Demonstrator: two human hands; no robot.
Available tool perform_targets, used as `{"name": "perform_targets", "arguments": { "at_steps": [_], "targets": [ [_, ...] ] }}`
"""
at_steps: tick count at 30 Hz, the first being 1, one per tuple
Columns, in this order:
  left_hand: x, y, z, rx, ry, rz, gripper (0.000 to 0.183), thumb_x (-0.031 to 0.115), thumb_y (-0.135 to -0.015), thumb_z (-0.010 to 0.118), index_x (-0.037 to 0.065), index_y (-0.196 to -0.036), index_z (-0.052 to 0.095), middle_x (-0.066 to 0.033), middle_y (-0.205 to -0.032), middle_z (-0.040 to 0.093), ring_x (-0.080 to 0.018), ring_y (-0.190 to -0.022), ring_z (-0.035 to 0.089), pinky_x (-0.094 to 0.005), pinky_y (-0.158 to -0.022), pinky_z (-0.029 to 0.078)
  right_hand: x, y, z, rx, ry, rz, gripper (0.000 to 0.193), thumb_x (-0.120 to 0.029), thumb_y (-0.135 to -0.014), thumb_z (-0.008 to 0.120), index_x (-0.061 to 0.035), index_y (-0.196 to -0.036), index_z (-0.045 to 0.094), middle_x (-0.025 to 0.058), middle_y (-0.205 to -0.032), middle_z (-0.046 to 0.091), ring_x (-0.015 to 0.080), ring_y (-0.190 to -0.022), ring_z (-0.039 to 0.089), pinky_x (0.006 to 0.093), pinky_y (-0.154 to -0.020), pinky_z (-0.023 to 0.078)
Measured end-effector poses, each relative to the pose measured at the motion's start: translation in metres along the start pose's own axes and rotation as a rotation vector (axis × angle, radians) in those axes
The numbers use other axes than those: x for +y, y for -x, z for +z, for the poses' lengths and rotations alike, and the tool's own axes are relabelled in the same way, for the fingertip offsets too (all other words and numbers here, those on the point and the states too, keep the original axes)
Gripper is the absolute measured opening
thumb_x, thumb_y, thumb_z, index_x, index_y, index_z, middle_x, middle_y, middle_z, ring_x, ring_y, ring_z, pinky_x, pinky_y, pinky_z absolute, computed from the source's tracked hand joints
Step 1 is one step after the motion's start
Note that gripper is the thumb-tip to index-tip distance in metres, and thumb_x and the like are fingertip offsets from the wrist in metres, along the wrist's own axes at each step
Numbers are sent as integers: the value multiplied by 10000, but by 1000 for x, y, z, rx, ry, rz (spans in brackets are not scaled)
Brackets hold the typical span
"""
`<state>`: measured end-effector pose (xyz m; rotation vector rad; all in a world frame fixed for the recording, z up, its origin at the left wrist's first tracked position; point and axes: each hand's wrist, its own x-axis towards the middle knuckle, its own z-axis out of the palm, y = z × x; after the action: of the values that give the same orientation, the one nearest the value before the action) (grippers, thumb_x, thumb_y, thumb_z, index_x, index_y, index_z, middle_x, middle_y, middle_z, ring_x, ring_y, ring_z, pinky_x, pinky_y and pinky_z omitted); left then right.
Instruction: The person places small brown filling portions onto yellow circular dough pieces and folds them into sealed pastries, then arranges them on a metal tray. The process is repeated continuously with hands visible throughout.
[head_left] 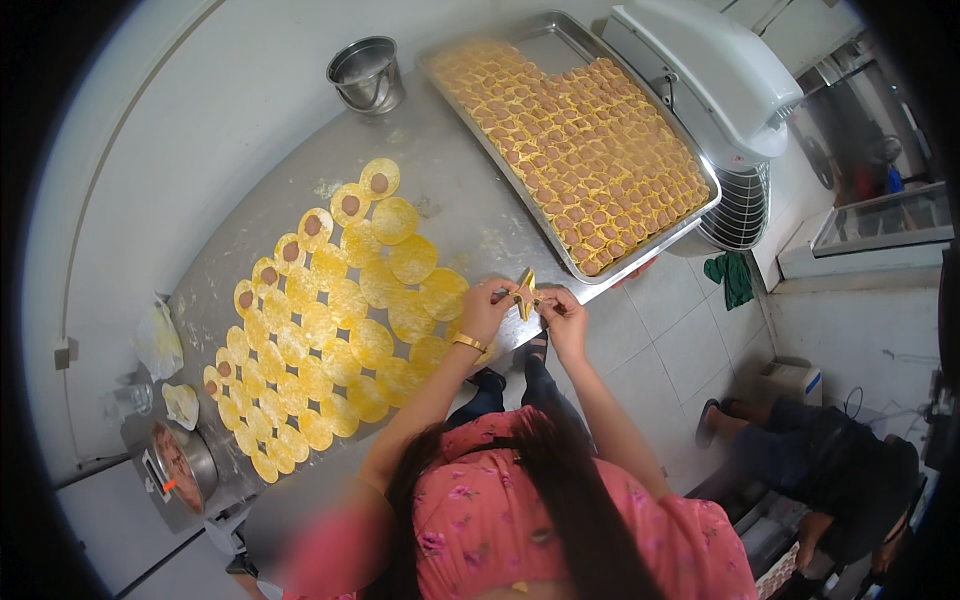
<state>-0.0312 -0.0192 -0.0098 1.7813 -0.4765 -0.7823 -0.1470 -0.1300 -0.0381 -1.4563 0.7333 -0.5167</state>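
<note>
Between my hands, above the table's near right edge, is a small open dumpling. Its yellow wrapper is folded up into points around a pinkish meat filling. My left hand pinches one side of it and my right hand pinches the other. Floured yellow round wrappers lie in rows across the metal table, to the left of my hands. Those along the far left side carry a ball of meat filling. Past my hands, a large metal tray is mostly filled with finished dumplings.
A steel bucket stands at the table's far edge. At the left sit a bowl of meat filling and a plastic bag. A white mixer is beside the tray. Another person is at lower right.
</note>
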Motion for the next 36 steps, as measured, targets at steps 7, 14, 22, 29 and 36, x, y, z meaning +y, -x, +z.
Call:
{"name": "perform_targets", "arguments": {
  "at_steps": [7, 14, 22, 29, 36],
  "targets": [
    [-10, 11, -5, 43, 360, 12, 145, -2, -742, 657, 7, -863, 576, -74, -1051, 584, -136, -887, 596, -271, -819, 480, -61, 6, 6, -113, -442, 138, 234, 84, -772, 577, 12, -994, 594, 34, -857, 627, 112, -779, 589, 222, -728, 469],
    [7, 26, -9, 19, 580, 28, 208, -28, -742, 634, -3, -927, 543, -82, -1041, 578, -144, -905, 600, -273, -801, 491, -31, -5, -8, -205, -223, 137, 240, 103, -750, 580, 7, -969, 600, 22, -815, 617, 103, -773, 577, 220, -724, 463],
    [4, 12, -9, 39, -249, 179, 115, 28, -708, 659, 21, -792, 580, -96, -992, 598, -216, -766, 620, -291, -657, 506, -23, -23, -11, -261, 302, -164, 327, 85, -659, 612, -23, -967, 614, 58, -769, 571, 144, -659, 540, 252, -613, 438],
    [-3, 10, -1, 14, -316, 428, 146, 34, -712, 679, 9, -788, 557, -103, -966, 622, -207, -752, 631, -284, -630, 516, -47, -16, -10, -317, 453, -300, 365, 78, -618, 619, -21, -969, 598, 110, -887, 572, 271, -725, 561, 318, -642, 461],
    [-3, 12, 0, -17, -115, 253, 208, 103, -718, 685, 38, -889, 588, -142, -862, 628, -293, -722, 624, -358, -637, 495, -62, -18, -11, -348, 589, -389, 355, 57, -625, 637, -27, -968, 595, 123, -891, 568, 324, -837, 562, 375, -697, 467]
  ]
}}
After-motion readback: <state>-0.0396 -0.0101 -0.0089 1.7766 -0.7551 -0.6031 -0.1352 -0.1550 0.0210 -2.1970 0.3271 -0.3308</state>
